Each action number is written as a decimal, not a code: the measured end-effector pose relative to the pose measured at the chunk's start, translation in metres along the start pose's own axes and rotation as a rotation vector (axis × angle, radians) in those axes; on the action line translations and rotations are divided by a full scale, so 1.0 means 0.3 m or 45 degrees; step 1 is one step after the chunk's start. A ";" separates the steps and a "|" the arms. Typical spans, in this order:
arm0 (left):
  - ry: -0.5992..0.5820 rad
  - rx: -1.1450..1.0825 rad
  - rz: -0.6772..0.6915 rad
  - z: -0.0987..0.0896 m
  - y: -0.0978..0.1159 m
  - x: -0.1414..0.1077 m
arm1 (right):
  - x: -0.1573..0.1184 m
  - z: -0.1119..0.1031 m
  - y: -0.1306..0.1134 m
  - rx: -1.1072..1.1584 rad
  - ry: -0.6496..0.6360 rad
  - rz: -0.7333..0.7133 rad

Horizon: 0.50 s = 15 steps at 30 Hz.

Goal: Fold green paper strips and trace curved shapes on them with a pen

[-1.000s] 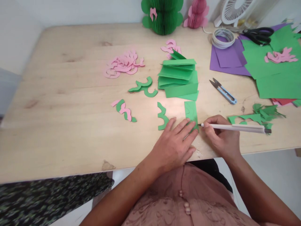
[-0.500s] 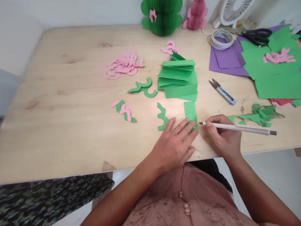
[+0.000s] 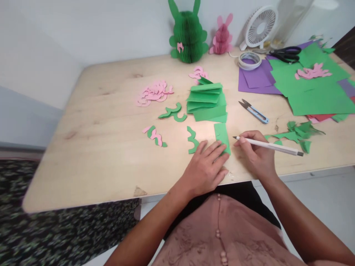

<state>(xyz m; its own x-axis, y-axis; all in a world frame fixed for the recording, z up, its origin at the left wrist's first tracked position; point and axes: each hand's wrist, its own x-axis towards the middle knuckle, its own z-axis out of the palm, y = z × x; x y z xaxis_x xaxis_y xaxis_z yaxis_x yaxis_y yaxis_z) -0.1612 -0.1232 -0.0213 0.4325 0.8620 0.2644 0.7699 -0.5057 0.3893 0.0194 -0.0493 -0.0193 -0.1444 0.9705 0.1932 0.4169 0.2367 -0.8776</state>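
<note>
My left hand (image 3: 206, 166) lies flat with fingers stretched out, its fingertips over the lower part of a green paper strip (image 3: 221, 133). Closed round a white pencil (image 3: 271, 145) with a dark tip, my right hand (image 3: 257, 151) rests on the table just right of that strip. The pencil's tip points left and is apart from the paper. Beside my left fingertips is a wavy green paper cutout (image 3: 192, 140). Folded green paper strips (image 3: 208, 99) are stacked beyond the strip, and blue-handled thread snips (image 3: 253, 111) lie to their right.
Pink cutouts (image 3: 154, 93) and green cutouts (image 3: 173, 112) lie left of the stack. Green scraps (image 3: 298, 133) are at right. Behind stand a green paper rabbit (image 3: 188, 37), a pink one (image 3: 222, 38) and a fan (image 3: 262, 27). Tape (image 3: 249, 61) and black-handled scissors (image 3: 285, 54) rest on coloured paper.
The camera view has tilted up, so the rabbits' ears and the whole fan now show. Both hands keep nearly the same place by the strip; the pencil remains in my right hand.
</note>
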 end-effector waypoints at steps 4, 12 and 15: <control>0.139 -0.007 -0.015 -0.015 0.013 -0.009 | -0.008 -0.004 0.001 -0.030 -0.023 -0.043; 0.357 -0.003 -0.150 -0.032 0.048 -0.083 | -0.003 0.004 0.013 -0.268 0.001 -0.251; 0.423 0.003 -0.236 -0.031 0.040 -0.120 | 0.003 0.014 0.035 -0.462 -0.056 -0.399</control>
<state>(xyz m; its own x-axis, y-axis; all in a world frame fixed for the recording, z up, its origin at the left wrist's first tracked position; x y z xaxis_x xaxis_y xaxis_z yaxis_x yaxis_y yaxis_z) -0.1720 -0.1608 -0.0180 0.1104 0.8801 0.4618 0.8220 -0.3421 0.4553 0.0199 -0.0461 -0.0302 -0.3477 0.8487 0.3986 0.6323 0.5261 -0.5686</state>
